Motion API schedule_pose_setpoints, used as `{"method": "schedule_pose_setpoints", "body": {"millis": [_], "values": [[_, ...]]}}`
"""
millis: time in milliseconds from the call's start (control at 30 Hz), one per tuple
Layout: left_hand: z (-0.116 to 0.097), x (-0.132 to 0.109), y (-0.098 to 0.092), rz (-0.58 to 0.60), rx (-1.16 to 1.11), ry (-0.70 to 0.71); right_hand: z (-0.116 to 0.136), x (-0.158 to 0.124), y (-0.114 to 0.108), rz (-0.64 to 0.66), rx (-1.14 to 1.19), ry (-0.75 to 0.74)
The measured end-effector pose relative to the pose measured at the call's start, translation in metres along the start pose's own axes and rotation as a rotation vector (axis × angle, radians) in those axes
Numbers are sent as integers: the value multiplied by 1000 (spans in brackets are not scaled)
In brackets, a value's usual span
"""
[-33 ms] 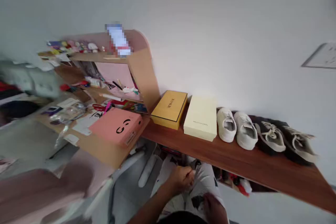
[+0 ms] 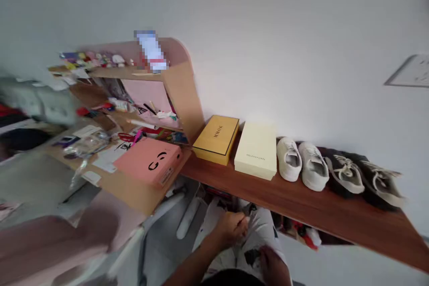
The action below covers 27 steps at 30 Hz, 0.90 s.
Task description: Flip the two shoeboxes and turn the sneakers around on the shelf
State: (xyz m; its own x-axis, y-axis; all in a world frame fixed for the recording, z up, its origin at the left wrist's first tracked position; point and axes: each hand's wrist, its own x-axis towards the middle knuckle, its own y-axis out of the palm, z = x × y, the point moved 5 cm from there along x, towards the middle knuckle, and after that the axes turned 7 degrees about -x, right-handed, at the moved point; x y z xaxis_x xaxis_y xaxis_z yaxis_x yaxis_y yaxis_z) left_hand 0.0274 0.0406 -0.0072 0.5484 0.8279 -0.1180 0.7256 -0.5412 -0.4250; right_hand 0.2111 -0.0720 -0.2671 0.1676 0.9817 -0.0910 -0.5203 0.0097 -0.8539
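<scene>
Head view, left hand (image 2: 231,228) pinching white cloth (image 2: 263,229), right hand (image 2: 273,264) grip cannot tell, yellow box (image 2: 216,139) print blurred

Shelf board (image 2: 301,208): red-brown wood grain.
Pink box (image 2: 147,160): salmon, black face-like mark on lid.
Yellow box (image 2: 217,137): mustard, dark lettering.
Cream box (image 2: 256,148): pale, faint lettering.
White sneakers (image 2: 301,160): plain.
Dark sneakers (image 2: 363,174), shelf's right end: grey-black, beige laces.
Fabric (image 2: 259,232): white, black patches.
</scene>
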Motion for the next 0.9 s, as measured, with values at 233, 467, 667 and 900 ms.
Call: {"method": "schedule_pose_setpoints", "body": {"millis": [233, 467, 667, 900], "values": [[12, 2, 2, -49, 21, -15, 14, 1, -12, 87, 63, -16], [15, 3, 5, 21, 94, -8, 21, 1, -21, 45, 112, 1], [12, 3, 9, -7, 67, 85, 25, 2, -26, 45, 116, -2], [17, 9, -14, -320, 63, 114, 27, -1, -28, 67, 27, 32]]}}
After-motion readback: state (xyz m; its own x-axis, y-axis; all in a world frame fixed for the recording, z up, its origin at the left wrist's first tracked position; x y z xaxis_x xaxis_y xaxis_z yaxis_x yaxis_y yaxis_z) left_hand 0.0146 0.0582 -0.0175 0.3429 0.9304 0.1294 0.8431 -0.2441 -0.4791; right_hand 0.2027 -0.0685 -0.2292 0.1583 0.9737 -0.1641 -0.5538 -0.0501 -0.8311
